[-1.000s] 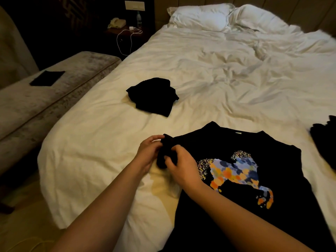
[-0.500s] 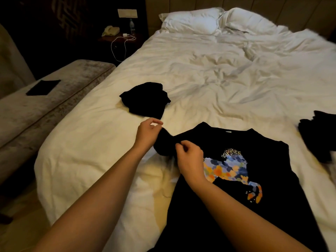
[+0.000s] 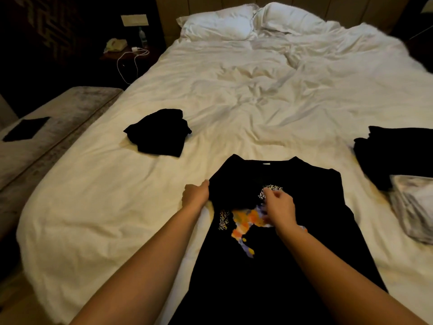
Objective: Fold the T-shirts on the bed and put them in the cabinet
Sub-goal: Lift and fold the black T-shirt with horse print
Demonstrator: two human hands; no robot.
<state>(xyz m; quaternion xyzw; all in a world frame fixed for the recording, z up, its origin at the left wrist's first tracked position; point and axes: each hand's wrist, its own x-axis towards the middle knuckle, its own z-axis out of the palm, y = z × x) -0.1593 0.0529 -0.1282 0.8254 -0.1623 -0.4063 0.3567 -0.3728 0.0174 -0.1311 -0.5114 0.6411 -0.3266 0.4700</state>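
Sleeve now folded over T-shirt (image 3: pixel 281 266) on rumpled white bed (image 3: pixel 234 102).

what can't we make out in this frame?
Head view:
- Printed T-shirt: hem cut off by the bottom edge; print partly covered by the folded sleeve and right hand.
- Left hand: fingers hidden under the fabric.
- Dark clothes: cut off by the right edge.
- Cabinet: not in view.

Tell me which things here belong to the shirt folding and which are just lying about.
Job:
black T-shirt with colourful print
crumpled black garment
dark clothes pile
left hand
right hand

Lying about:
white pillows
beige telephone
white charger cable
grey bench
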